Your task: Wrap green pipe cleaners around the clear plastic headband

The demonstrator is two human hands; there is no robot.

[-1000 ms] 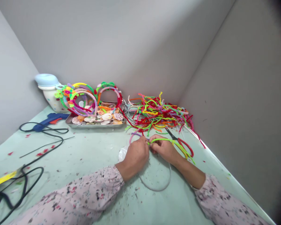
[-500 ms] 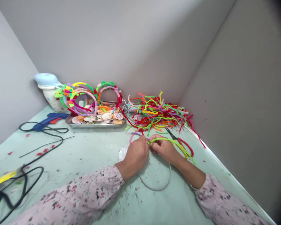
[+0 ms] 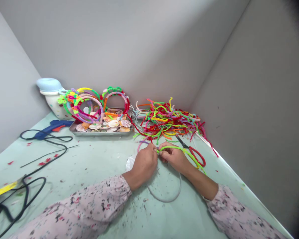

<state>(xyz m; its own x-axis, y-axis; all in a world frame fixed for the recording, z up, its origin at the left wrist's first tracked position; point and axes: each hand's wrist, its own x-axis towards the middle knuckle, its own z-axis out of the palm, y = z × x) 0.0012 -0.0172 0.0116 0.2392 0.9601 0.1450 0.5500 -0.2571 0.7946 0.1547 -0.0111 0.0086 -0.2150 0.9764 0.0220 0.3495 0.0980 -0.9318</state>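
I read left hand (image 3: 144,167) pinched on headband (image 3: 164,201), right hand (image 3: 173,157) clenched on green pipe cleaner (image 3: 170,148); both just ahead of shell tray (image 3: 102,133). Lower arc bare, wrapping left. Several wrapped headbands (image 3: 116,89) done behind tray.

Steel tray (image 3: 101,133): smooth metal, dull sheen. Seashells (image 3: 113,123), in tray: smooth, pale, hard. Glue gun (image 3: 53,125), left of tray: glossy blue plastic. Pipe cleaners (image 3: 169,121), right of tray: rough, fuzzy chenille.
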